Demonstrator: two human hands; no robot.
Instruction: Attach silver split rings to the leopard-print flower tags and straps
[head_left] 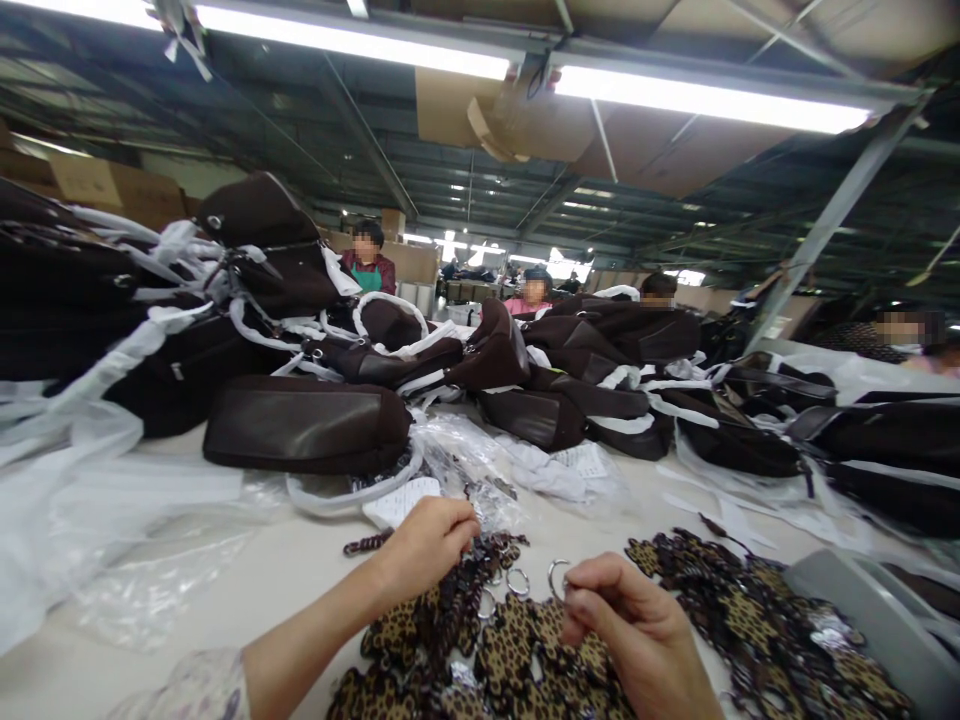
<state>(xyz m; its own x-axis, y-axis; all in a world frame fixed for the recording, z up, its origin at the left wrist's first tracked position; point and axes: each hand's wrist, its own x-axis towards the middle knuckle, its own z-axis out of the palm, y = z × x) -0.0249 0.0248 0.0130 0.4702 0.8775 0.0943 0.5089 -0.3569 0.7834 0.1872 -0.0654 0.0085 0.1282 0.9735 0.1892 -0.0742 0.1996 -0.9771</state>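
Between the thumb and fingers of my right hand (634,630), a silver metal ring (550,578) is pinched and sticks out to the left. My left hand (431,545) is closed, its fingertips together above a heap of dark braided straps (461,595); whatever it may hold is hidden. Below both hands lie leopard-print pieces (517,645) with dark edging, piled with the straps. Another loose ring (517,582) rests on the heap between my hands. A white printed paper (405,500) lies just behind my left hand.
Dark brown bags (307,425) with white-wrapped handles are stacked across the back of the table (277,590). Clear plastic bags (150,560) spread at left. A second leopard-print pile (750,610) and a grey bin (862,600) stand at right. Several people work beyond the bags.
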